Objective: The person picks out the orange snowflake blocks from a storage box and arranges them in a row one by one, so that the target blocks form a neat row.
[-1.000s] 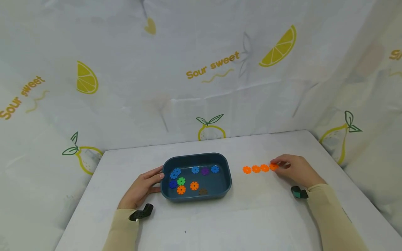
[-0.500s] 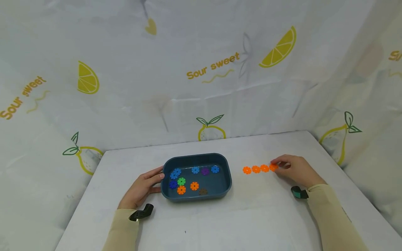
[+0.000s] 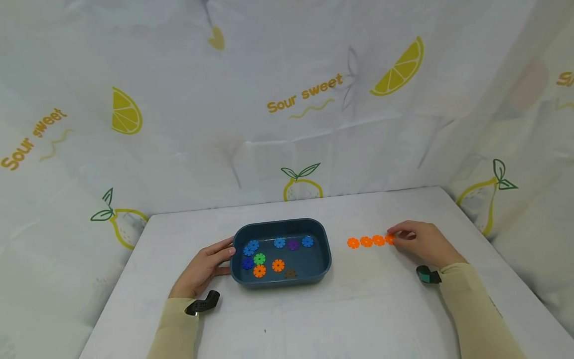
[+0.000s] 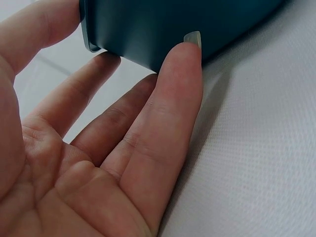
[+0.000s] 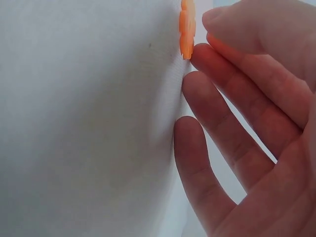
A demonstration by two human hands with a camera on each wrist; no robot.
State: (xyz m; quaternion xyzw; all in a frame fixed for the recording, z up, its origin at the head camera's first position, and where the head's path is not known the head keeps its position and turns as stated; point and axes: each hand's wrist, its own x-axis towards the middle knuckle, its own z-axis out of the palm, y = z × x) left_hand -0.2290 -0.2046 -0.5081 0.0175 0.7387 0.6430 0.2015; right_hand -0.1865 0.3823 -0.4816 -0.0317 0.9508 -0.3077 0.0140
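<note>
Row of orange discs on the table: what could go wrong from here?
The right hand is at the end disc, close beside its neighbour, so a slip might knock the row crooked. The left hand touches the tray, so a push could shift the discs inside.

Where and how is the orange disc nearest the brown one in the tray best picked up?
Likely from above, pinching the notched rim at its far and near edges: the orange disc lies flat, with bare tray floor beyond both, while the brown disc sits close off its near right side.
</note>
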